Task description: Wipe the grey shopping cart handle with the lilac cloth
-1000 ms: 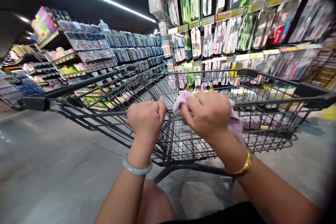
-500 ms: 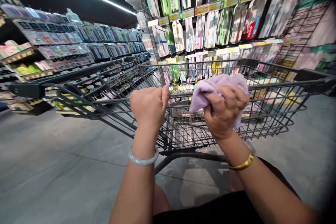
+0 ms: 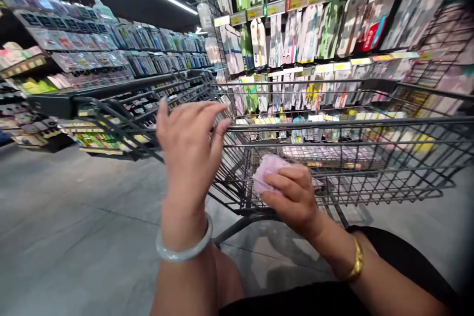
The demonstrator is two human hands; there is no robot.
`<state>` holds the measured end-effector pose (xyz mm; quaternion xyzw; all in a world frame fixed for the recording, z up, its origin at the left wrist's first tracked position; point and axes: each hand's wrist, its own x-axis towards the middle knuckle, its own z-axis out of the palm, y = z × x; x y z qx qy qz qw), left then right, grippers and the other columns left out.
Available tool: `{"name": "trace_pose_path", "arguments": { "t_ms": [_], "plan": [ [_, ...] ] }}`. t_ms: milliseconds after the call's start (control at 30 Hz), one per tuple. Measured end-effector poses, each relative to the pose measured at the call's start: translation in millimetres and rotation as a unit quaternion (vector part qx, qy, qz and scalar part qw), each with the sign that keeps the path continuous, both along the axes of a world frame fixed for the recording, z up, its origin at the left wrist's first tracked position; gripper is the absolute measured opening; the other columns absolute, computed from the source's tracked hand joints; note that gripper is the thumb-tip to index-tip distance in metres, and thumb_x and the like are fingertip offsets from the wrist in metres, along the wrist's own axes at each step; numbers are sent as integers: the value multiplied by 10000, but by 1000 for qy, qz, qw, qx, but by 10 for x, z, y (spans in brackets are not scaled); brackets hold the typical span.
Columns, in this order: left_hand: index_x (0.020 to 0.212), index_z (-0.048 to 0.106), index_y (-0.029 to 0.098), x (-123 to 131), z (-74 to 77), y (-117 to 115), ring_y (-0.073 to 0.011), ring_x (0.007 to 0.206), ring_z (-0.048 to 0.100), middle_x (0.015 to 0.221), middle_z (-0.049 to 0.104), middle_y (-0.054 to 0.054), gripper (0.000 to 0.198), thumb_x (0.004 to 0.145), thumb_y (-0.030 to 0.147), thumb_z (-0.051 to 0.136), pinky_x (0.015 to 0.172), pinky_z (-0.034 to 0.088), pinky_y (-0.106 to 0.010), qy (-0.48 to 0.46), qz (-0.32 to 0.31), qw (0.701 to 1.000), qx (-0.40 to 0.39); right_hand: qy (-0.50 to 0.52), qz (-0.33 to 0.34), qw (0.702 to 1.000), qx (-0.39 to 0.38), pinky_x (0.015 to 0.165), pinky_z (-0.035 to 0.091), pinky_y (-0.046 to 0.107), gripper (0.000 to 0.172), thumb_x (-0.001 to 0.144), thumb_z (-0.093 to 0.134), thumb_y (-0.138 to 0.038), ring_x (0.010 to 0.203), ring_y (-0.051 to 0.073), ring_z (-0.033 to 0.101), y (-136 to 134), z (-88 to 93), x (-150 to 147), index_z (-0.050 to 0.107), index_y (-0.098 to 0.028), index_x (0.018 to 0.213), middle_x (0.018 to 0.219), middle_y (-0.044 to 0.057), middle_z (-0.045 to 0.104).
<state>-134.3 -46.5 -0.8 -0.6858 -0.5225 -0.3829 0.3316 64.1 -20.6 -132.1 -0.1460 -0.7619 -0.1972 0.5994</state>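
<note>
A dark metal shopping cart point(image 3: 296, 127) stands before me with its wire basket across the view. My left hand point(image 3: 188, 131) is at the cart's near top rail. Its fingers are loosened and spread, with the thumb apart; whether the fingertips touch the rail is hard to tell. My right hand point(image 3: 296, 195) is closed around a bunched lilac cloth point(image 3: 271, 165). It holds the cloth low against the near wire side of the basket, below the top rail. A pale bangle circles my left wrist and a gold one my right.
Behind the cart rises a wire rack point(image 3: 281, 39) hung with packaged toothbrush-like goods and price tags. More stocked shelves point(image 3: 122, 54) run along the left. Grey concrete floor point(image 3: 81, 237) lies below, and my dark-clothed lap is at the bottom.
My left hand has opened from a fist on the rail and shifted left. My right hand has moved down and left with the cloth, from the top rail to the lower wires.
</note>
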Motion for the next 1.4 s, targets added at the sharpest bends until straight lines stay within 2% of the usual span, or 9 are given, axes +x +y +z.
{"name": "trace_pose_path", "arguments": {
  "t_ms": [200,333,500,633,767,900,1033,1200,1400],
  "plan": [
    [819,664,257,-477,-61,23,-211,746,560,746,659,-30,382,1002,499,433,843,376,-398,-21,70,997,-26,-19,-55,994,92,1041,360,415,160,930,620,-245,1171,159,541,91,537,-649,672,-330,1055,1163,-59,707],
    [783,611,242,-455,-131,116,-208,720,491,710,584,-35,395,1011,487,403,723,294,-373,-7,67,998,1,-167,-70,978,103,1039,339,412,156,954,547,-213,1190,170,558,174,279,-741,666,-280,1031,1200,-30,700],
    [781,583,243,-397,-163,140,-217,769,491,741,588,-36,393,1017,487,385,770,286,-382,-21,60,998,15,-306,23,947,100,945,438,302,239,922,528,-157,1054,109,606,188,-7,-354,673,-320,1017,1098,-83,722],
    [761,566,239,-387,-172,152,-225,787,486,746,578,-39,408,1017,493,375,796,284,-388,-33,73,997,16,-241,56,945,216,1018,441,303,253,926,588,-254,1117,104,576,283,444,-282,636,-387,1137,1101,-99,688],
    [766,575,234,-393,-181,169,-231,806,491,754,579,-41,414,1016,495,372,820,292,-391,-37,72,997,20,-143,13,970,198,1083,415,343,272,933,606,-263,1270,132,504,360,743,-505,611,-365,1184,1269,-56,640],
    [798,600,236,-410,-188,180,-229,828,511,778,594,-36,401,1015,487,375,852,309,-388,-36,62,997,16,-230,-66,952,192,1246,204,467,305,991,525,-375,1438,184,376,451,540,-571,596,-292,1276,1456,-8,552],
    [836,617,245,-399,-188,192,-236,872,539,818,616,-42,390,1013,492,372,889,319,-395,-40,58,998,-5,-236,-79,955,159,1287,41,518,408,985,533,-267,1505,161,294,563,469,-431,510,-424,1361,1535,-94,469],
    [876,635,249,-352,-213,218,-257,958,556,873,632,-56,391,1005,510,373,954,319,-418,-68,31,997,-17,-123,-46,988,86,1212,292,450,285,936,615,-248,1417,163,429,527,416,-456,631,-406,1173,1389,-92,610],
    [1086,653,305,-354,-294,214,-264,1118,550,1094,678,-59,337,1000,504,396,1098,300,-462,-51,-3,999,-18,-246,-1,967,70,981,435,338,168,937,577,-189,1142,129,606,249,-444,-372,682,-290,854,1098,-62,736]
  ]
}}
